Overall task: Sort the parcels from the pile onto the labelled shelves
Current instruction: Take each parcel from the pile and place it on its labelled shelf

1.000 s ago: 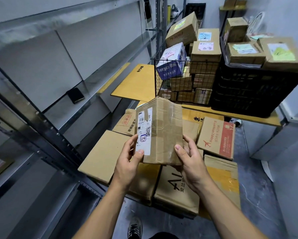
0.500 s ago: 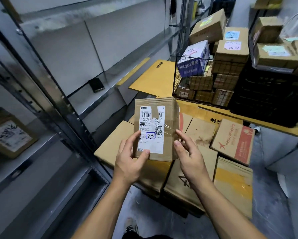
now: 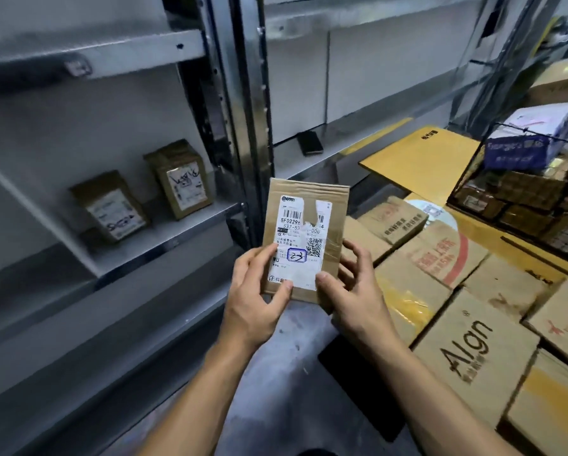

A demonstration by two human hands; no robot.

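I hold a small brown cardboard parcel upright in front of me, its white shipping label facing me with a handwritten mark in a blue box. My left hand grips its lower left edge with the thumb on the label. My right hand grips its lower right edge, fingers behind the box. A grey metal shelf at the left carries two small brown parcels with marked labels. The pile of cardboard parcels lies on the floor at the right.
A steel upright post divides the shelving bays. A dark phone-like item lies on the right bay's shelf. A yellow flat envelope and a wire basket full of boxes stand at the back right. Grey floor shows below my arms.
My view has swung left toward the shelving, bringing the two shelved parcels into sight. The parcel has turned label-forward and moved left with both hands, away from the pile.
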